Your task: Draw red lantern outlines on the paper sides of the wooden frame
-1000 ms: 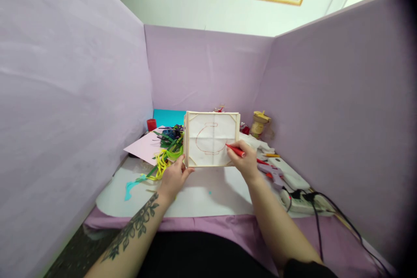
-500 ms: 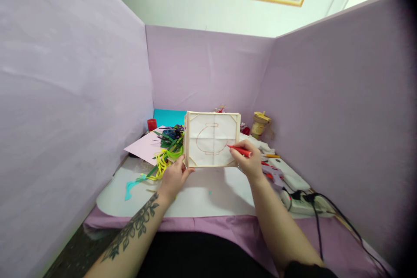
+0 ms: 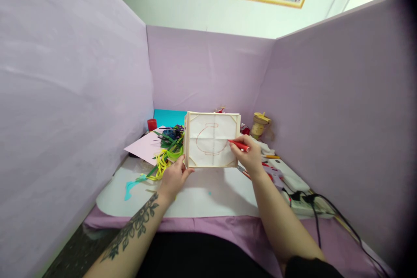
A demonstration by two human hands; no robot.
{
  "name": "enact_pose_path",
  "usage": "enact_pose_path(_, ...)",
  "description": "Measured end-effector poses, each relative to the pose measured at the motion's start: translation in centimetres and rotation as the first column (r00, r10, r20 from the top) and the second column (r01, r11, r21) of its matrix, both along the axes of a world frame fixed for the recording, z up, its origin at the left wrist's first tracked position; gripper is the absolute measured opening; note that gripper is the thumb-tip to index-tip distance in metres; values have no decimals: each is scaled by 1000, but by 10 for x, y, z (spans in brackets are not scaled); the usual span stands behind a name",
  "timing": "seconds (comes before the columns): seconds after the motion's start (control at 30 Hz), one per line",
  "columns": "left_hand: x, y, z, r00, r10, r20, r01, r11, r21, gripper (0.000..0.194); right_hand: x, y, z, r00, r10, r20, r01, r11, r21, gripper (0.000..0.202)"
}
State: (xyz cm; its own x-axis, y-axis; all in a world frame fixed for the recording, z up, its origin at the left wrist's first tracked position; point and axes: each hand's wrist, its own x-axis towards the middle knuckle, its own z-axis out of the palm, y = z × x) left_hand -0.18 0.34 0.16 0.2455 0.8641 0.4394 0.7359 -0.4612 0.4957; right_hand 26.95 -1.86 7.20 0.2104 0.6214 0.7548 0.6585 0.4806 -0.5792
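A wooden frame (image 3: 205,139) with white backing stands upright in front of me, its lower left corner held between the fingers and thumb of my left hand (image 3: 174,178). On the white surface shows a red rounded outline with short bars at top and bottom. My right hand (image 3: 249,154) grips a red marker (image 3: 241,145), its tip touching the surface at the right side of the outline. Scissors (image 3: 243,172) lie partly hidden behind my right hand. Left of the frame lie green and yellow strips (image 3: 164,160).
A pink sheet (image 3: 143,145), a red cup-like object (image 3: 152,124) and a blue sheet (image 3: 169,117) are at the left. At the right are a yellow-lidded container (image 3: 259,125), a glue gun, and a power strip (image 3: 304,206) with black cables.
My right hand has moved slightly up with the red marker, and the line at the right side of the outline reaches higher. The scissors show more. My left hand and the frame stay put.
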Motion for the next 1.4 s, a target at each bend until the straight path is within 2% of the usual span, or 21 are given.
enact_pose_path(0.7,-1,1,-3,1000,-3,5,3,1000,31,50,-1,-1,-1,999,30,26,-29,999,-33,5)
enact_pose_path(0.9,-1,1,-2,1000,-11,2,11,999,31,48,4,-4,12,991,46,-122,-47,999,-11,5)
enact_pose_path(1.13,-1,1,-1,1000,-20,24,20,1000,19,48,17,14,37,987,146,61,-138,983,-119,9)
enact_pose_path(1.4,-1,1,-1,1000,-24,12,24,1000,18,48,20,19,44,967,171,189,-141,976,-164,9)
